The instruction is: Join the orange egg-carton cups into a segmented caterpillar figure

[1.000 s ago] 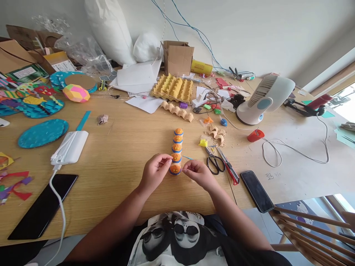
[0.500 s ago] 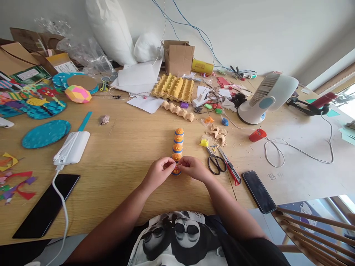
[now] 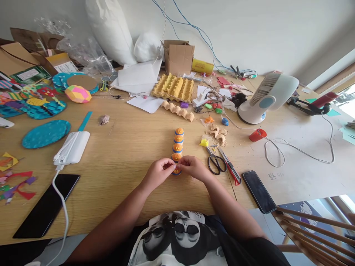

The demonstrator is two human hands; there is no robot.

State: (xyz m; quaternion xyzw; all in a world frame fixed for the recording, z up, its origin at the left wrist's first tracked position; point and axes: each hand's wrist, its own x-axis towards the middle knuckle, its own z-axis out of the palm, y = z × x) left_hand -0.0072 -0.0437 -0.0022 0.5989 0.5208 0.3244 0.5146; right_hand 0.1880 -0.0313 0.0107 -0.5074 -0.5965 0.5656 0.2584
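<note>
A strip of egg-carton cups [image 3: 177, 148] stands in a line pointing away from me, its several domes covered in orange with blue bands and small yellow marks. Over its near end, my left hand [image 3: 162, 170] and my right hand [image 3: 193, 168] meet with fingertips pinched together. Between the fingertips there may be something tiny, too small to make out. The nearest dome shows partly below the fingers. A packet of yellow clay [image 3: 204, 142] lies right of the strip.
Black-handled scissors [image 3: 216, 163], a red utility knife [image 3: 232, 170] and a phone [image 3: 259, 192] lie to the right. Farther back are a yellow egg tray [image 3: 173, 88], a white fan [image 3: 267, 98] and a red cup [image 3: 257, 135]. A white power bank [image 3: 72, 147] and a black tablet [image 3: 47, 207] are left.
My hands stay over the strip's near end, with only a slight shift of the fingertips. Everything else stays in place.
</note>
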